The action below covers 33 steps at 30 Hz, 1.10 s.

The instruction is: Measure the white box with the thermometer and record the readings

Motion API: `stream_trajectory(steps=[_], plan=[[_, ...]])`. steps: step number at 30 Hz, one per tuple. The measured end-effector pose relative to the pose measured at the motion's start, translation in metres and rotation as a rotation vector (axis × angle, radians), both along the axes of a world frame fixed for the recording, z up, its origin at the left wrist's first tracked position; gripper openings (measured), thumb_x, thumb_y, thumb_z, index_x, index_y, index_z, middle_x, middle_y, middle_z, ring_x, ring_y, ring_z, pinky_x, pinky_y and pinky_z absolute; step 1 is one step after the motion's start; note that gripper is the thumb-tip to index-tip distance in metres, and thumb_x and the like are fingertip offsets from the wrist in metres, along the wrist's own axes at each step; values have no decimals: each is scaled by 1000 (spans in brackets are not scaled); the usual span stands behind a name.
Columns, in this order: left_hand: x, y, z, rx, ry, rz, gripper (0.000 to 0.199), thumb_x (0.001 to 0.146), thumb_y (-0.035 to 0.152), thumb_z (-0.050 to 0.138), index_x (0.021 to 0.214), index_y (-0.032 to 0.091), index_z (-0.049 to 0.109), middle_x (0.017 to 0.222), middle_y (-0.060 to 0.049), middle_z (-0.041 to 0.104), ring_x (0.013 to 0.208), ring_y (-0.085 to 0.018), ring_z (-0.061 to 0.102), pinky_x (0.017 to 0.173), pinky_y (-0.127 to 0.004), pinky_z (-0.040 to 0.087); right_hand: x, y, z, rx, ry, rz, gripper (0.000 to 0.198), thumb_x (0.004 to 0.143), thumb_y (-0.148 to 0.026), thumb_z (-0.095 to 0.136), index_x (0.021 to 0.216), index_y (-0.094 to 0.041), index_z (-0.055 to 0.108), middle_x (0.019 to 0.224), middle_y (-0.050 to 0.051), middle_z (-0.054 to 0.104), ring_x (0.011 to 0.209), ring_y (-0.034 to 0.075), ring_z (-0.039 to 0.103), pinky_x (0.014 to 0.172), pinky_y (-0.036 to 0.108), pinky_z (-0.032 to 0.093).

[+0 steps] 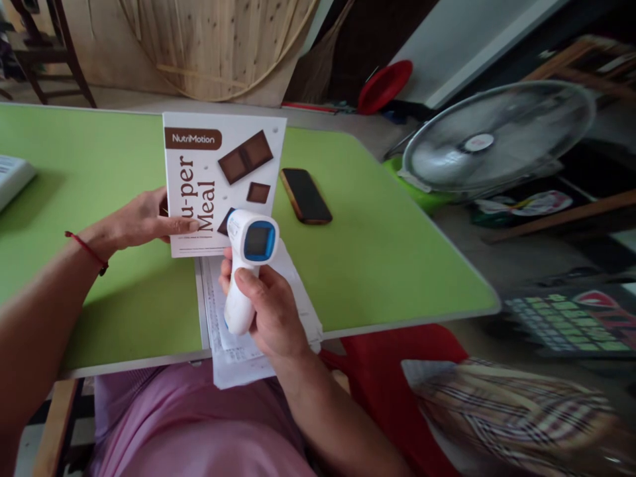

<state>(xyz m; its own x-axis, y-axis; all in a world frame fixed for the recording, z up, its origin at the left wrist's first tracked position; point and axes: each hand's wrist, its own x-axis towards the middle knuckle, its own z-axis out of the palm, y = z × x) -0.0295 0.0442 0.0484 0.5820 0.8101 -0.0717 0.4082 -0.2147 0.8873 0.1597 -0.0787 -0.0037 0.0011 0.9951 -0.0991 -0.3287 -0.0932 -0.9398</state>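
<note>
Green tabletop (387, 265) below, I pinch the NutriMotion box (226, 182) at lower left w/ my left hand (136, 222), my right hand (275, 305) wrapped round the IR thermometer (247, 258) over papers (295, 291); box may swing & slip b/c only one side's held.

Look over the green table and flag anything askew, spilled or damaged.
The papers on the green table look askew: their sheets are unevenly stacked and jut out past the table's near edge. No spill or damage shows.
</note>
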Motion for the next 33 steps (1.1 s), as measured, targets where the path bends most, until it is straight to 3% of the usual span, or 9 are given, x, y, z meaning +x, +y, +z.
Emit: stream_trajectory(steps=[33], plan=[[-3, 1, -2, 8, -11, -43, 46, 75, 42, 70, 114, 19, 61, 113, -7, 67, 99, -25, 63, 82, -34, 53, -2, 3, -5, 50, -19, -29, 28, 74, -47, 67, 85, -22, 64, 65, -3, 51, 57, 10, 44, 52, 26, 36]])
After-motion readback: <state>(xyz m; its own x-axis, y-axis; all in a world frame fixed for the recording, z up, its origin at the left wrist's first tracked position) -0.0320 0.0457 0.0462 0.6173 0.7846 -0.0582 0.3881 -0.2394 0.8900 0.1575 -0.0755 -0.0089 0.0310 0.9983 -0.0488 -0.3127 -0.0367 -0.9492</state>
